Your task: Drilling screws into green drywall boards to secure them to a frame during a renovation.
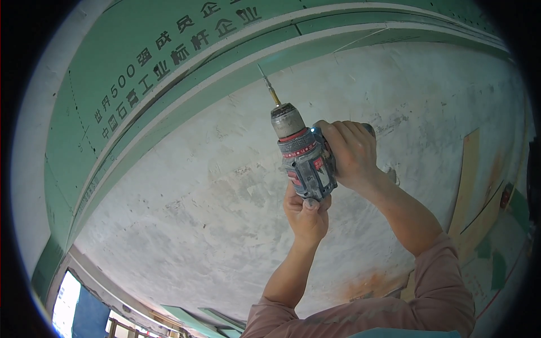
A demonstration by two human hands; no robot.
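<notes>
A grey and red cordless drill (307, 160) is held up in both my hands, its chuck and bit pointing up and slightly left. My right hand (352, 152) is wrapped round its grip, which is mostly hidden by the fingers. Beneath the rear of the drill body, my left hand (309, 217) grips it, thumb showing at the back end. From the chuck runs a gold-coloured bit (275, 97) with a thin, pointed piece at its end, too small to name surely. That tip appears in front of the green plasterboard edging (225, 84); contact cannot be made out.
Green plasterboard (90, 73) with dark printing spans the upper left. Behind my hands lies a patchy grey wall (186, 214). Board offcuts (197, 322) lie at lower left, near a bright window (66, 304). A tan board (465, 180) stands at right.
</notes>
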